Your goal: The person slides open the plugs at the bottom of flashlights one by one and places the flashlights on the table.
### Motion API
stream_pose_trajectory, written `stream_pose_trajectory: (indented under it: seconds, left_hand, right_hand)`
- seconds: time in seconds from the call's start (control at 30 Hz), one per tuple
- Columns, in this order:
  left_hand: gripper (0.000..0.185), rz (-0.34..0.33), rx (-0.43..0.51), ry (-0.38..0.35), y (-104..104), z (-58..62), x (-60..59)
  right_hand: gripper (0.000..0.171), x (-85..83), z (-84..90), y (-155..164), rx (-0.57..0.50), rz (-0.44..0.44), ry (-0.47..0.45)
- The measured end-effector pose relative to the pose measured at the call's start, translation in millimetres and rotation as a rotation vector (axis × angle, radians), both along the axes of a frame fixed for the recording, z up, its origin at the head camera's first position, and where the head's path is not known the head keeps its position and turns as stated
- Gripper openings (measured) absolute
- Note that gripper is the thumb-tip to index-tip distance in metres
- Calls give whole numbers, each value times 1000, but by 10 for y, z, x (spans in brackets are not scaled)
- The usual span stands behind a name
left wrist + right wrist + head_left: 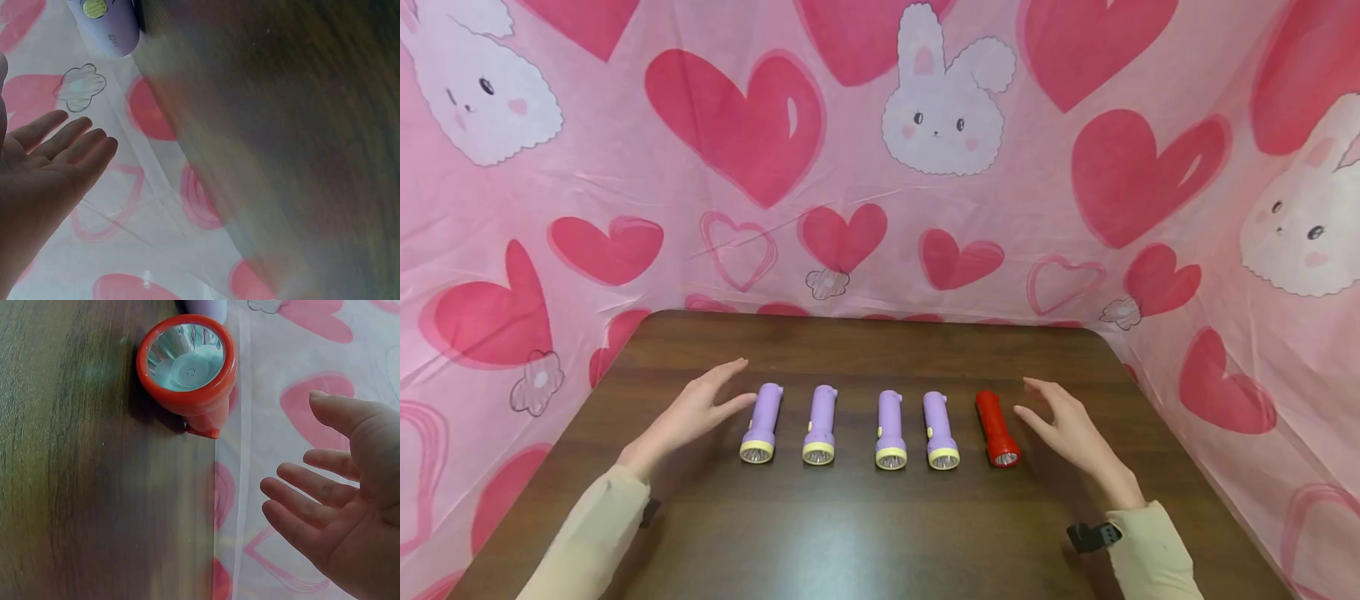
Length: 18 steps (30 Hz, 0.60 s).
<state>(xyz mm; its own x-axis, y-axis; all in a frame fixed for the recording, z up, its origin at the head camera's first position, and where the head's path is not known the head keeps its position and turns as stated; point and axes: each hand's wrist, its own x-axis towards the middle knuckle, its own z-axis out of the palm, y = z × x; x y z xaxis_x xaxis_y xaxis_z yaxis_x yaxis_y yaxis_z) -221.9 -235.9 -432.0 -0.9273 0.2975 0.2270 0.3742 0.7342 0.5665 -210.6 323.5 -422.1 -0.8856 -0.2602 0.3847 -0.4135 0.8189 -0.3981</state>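
Bare fingers, straight and slightly spread, hold nothing on either side. A person's left hand (696,408) hovers low over a dark wooden table (865,533), palm turned inward, thumb tip just beside the leftmost purple torch (762,423) without touching it. Their right hand (1063,425) mirrors it, palm inward, just beside a red torch (997,428) and apart from it. From the right wrist, the red torch's lens (186,357) faces the camera and the open fingers (300,503) stand clear of it.

Between the hands, five torches lie in a row across the middle of the table, lenses toward the person: four purple, then the red one at the right end. The three inner purple torches (883,429) lie near each other but not touching.

These torches are round-bodied, so a sideways nudge from either hand would likely roll an end torch into its neighbour and disturb the row.

Bare wood lies open in front of and behind the row. Both side edges sit well outside the hands, where pink cloth (1225,250) printed with hearts and rabbits rises as walls.
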Motion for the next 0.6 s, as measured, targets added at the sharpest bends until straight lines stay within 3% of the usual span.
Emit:
stream_pose_trajectory:
  seconds: [0.3, 0.6]
  left_hand:
    - [71, 14, 19, -53, -4, -21, -6]
    - [76, 2, -4, -91, 22, -38, -60]
  right_hand:
    - [49, -38, -1, -11, -102, 16, -94]
    - [46, -78, -12, -55, -147, 48, -130]
